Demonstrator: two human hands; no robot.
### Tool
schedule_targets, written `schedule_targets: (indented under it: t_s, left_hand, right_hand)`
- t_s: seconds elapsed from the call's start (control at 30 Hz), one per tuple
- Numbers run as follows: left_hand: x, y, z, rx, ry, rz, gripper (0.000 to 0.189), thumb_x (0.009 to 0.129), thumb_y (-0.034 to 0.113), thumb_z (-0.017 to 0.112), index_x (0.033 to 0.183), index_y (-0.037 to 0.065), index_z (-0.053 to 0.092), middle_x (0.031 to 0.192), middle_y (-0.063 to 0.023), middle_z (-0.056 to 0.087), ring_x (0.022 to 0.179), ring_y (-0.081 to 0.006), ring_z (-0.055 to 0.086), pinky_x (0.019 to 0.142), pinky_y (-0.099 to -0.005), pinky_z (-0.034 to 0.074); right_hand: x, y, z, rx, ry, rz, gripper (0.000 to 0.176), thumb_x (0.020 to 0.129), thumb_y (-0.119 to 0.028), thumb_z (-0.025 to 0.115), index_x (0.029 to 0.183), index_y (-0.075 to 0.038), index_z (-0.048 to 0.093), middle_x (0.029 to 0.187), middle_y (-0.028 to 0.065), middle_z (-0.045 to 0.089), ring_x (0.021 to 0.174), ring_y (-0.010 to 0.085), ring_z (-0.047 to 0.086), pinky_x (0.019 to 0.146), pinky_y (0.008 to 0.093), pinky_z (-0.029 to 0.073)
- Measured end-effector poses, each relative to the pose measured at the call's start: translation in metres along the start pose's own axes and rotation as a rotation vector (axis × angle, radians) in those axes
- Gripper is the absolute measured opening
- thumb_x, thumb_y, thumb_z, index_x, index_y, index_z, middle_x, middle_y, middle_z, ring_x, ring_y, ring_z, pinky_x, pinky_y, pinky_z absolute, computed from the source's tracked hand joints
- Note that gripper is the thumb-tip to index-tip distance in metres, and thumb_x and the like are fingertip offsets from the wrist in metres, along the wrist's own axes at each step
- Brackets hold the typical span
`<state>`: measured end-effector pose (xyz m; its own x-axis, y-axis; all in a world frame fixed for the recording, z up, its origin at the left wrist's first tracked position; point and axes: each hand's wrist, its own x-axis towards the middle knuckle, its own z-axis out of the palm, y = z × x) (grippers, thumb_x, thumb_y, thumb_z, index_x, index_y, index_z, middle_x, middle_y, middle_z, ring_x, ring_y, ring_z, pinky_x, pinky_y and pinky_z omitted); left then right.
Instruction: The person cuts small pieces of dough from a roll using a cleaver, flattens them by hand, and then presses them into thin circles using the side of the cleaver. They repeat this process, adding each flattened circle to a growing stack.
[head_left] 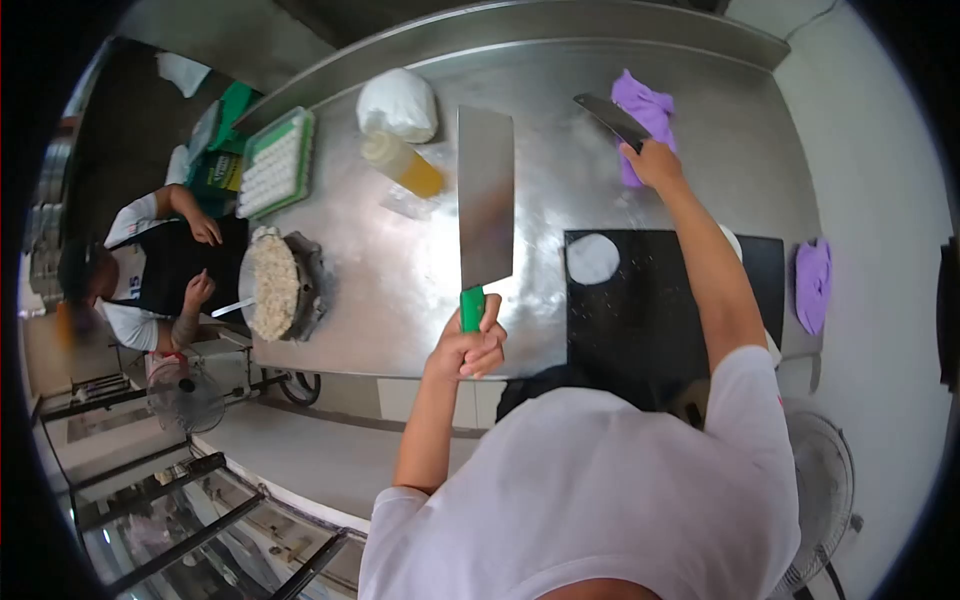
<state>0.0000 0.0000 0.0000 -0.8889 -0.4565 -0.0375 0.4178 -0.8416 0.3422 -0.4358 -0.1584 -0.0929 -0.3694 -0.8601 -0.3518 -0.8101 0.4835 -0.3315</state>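
My left hand (468, 342) is closed around the green handle of a large cleaver (487, 195), its broad blade pointing away from me above the steel table. Farther right, my right hand (654, 163) grips a knife (612, 120) with a dark blade. This blade overlaps a purple cloth (645, 100) on the table. Between my arms, a thin white round of what looks like dough (593, 259) lies on a black board (640, 325), whose surface has white specks.
Left of the cleaver are a squeeze bottle of yellow liquid (405, 165) and a white bag (398, 105). A tray of white pieces (277, 165) and a bowl of chopped filling (275, 285) stand near another person (150, 260). A second purple cloth (813, 286) lies right.
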Motion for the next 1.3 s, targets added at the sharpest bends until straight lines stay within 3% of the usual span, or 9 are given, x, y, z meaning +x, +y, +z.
schedule_targets:
  t_s: [0.1,0.27,0.4,0.5,0.57,0.7,0.77,0.9,1.3]
  left_hand:
    - [0.011,-0.004,0.003,0.291,0.314,-0.001,0.026,0.090,-0.001,0.059,0.087,0.011,0.037,0.050,-0.0010,0.039,0.033,-0.0122,0.038,0.033,-0.0267,0.033]
    - [0.079,-0.066,-0.016,0.728,0.557,0.007,0.016,0.088,-0.005,0.054,0.094,0.005,0.044,0.055,-0.0044,0.046,0.038,-0.0148,0.047,0.036,-0.0297,0.038]
    - [0.124,-0.107,-0.002,1.136,0.674,0.015,0.024,0.088,0.001,0.058,0.111,-0.002,0.052,0.063,-0.0098,0.056,0.044,-0.0198,0.057,0.041,-0.0340,0.047]
    - [0.140,-0.140,-0.023,1.717,0.419,0.257,0.035,0.082,0.007,0.067,0.114,-0.002,0.057,0.079,-0.0260,0.068,0.066,-0.0383,0.070,0.064,-0.0469,0.056]
    - [0.140,-0.152,-0.022,1.635,0.412,0.032,0.030,0.080,0.015,0.072,0.104,0.001,0.061,0.084,-0.0262,0.069,0.079,-0.0438,0.069,0.071,-0.0515,0.054]
    - [0.153,-0.123,-0.041,1.806,0.061,0.010,0.030,0.082,0.031,0.078,0.085,0.005,0.061,0.073,-0.0141,0.064,0.069,-0.0350,0.067,0.063,-0.0436,0.052]
    - [0.170,-0.104,-0.078,1.927,0.212,0.341,0.023,0.086,0.014,0.070,0.105,0.004,0.060,0.098,-0.0200,0.063,0.094,-0.0390,0.062,0.080,-0.0491,0.050]
    - [0.202,-0.070,-0.106,2.251,0.039,0.296,0.056,0.085,-0.002,0.062,0.140,0.003,0.052,0.130,-0.0162,0.059,0.117,-0.0359,0.057,0.101,-0.0452,0.046]
    - [0.227,-0.083,-0.116,2.333,0.093,0.158,0.066,0.082,-0.007,0.060,0.146,-0.001,0.045,0.113,-0.0197,0.064,0.111,-0.0345,0.061,0.096,-0.0431,0.051]
  right_hand:
    - [-0.005,0.018,0.033,0.080,0.003,0.089,0.071,0.090,-0.048,0.071,0.138,0.001,0.052,0.136,0.0261,0.059,0.125,0.0411,0.059,0.102,0.0459,0.048]
    - [-0.060,0.054,0.064,0.042,0.645,-0.289,0.051,0.090,-0.030,0.074,0.125,0.003,0.056,0.124,0.0227,0.063,0.118,0.0396,0.061,0.101,0.0463,0.048]
    - [-0.202,0.031,0.085,1.367,-0.349,-0.210,0.055,0.101,-0.041,0.060,0.139,-0.002,0.052,0.129,0.0072,0.061,0.117,0.0172,0.058,0.099,0.0326,0.045]
    - [-0.273,0.001,0.094,1.485,-0.109,-0.115,0.039,0.101,-0.015,0.062,0.134,0.000,0.047,0.116,0.0122,0.065,0.101,0.0205,0.066,0.092,0.0377,0.052]
    - [-0.283,0.012,0.104,1.591,0.079,0.054,0.034,0.101,-0.011,0.059,0.130,-0.001,0.047,0.108,0.0133,0.065,0.091,0.0219,0.068,0.085,0.0363,0.056]
    - [-0.294,0.058,0.100,1.549,0.210,0.253,0.024,0.103,-0.014,0.056,0.124,-0.004,0.050,0.091,0.0080,0.062,0.075,0.0150,0.063,0.064,0.0297,0.054]
    - [-0.293,0.092,0.113,1.443,0.243,0.248,0.017,0.104,-0.016,0.055,0.116,-0.004,0.052,0.080,0.0045,0.058,0.063,0.0114,0.056,0.053,0.0275,0.047]
    - [-0.302,0.116,0.122,1.359,0.189,0.270,0.015,0.104,-0.018,0.056,0.109,-0.004,0.054,0.071,0.0019,0.053,0.055,0.0096,0.050,0.047,0.0267,0.042]
    - [-0.305,0.111,0.142,1.330,0.207,0.275,0.016,0.103,-0.018,0.057,0.101,-0.003,0.056,0.065,0.0009,0.052,0.050,0.0087,0.048,0.043,0.0257,0.040]
